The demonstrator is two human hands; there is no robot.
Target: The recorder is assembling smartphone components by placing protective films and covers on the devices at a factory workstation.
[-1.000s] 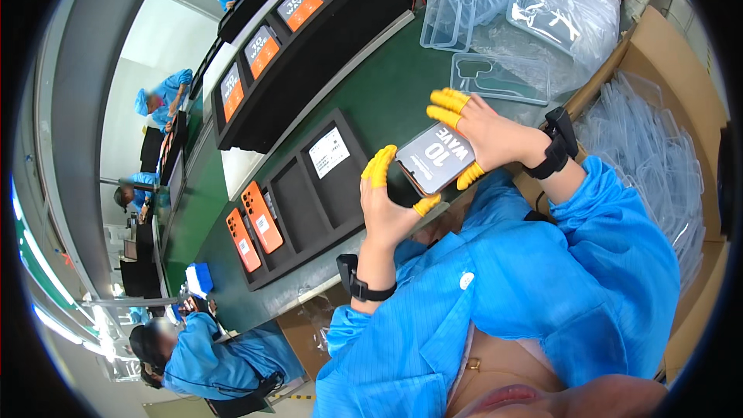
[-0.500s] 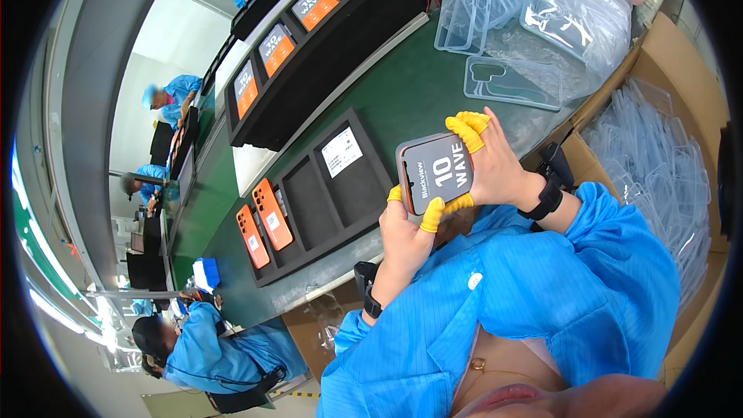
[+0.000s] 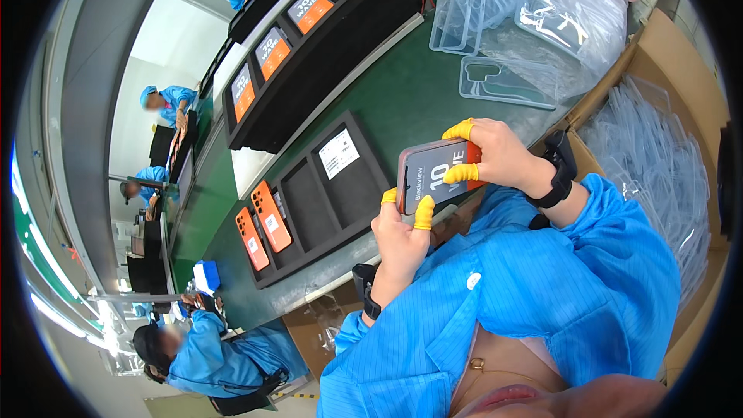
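Observation:
Between my two hands is a smartphone (image 3: pixel 423 164), its front facing up under a grey and orange printed film. My left hand (image 3: pixel 401 236) grips its lower left corner with thumb and finger, both in yellow finger cots. At the right end my right hand (image 3: pixel 499 156) pinches it, one yellow-capped digit on the far edge and another lying across the printed face. The phone's back is hidden. To the left, a black foam tray (image 3: pixel 309 193) holds two orange phones (image 3: pixel 269 217) lying back up; a white label (image 3: pixel 339 153) lies in its far compartment.
A taller black foam tray (image 3: pixel 309 70) with several film-covered phones stands farther back. Clear phone cases (image 3: pixel 507 83) and a plastic bag (image 3: pixel 573 15) lie at the far right. A cardboard box (image 3: pixel 673 54) full of clear cases stands at my right. Co-workers in blue sit along the bench.
My right hand's fingers have shifted on the phone, baring the orange end of the film; one digit now rests across its face. Hands and phone have moved slightly.

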